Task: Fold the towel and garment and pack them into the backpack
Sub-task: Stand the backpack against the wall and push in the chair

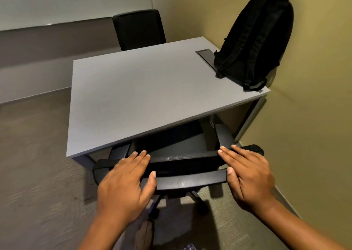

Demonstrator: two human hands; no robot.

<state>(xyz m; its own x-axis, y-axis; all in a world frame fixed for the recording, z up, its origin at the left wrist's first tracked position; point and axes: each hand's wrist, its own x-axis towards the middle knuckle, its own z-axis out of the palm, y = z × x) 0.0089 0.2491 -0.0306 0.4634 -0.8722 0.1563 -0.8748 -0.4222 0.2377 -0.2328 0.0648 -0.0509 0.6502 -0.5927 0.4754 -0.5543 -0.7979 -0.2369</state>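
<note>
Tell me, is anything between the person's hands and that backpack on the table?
Yes. Both the left hand and right hand rest on the back of an office chair tucked under the table. The backpack stands at the far right corner, across bare tabletop.

A grey table (144, 90) stands between two black chairs (139, 29) (182, 166) on carpet (38, 173).

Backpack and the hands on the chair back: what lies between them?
Only bare grey tabletop separates the backpack from the chair back, seen in the head view.
</note>
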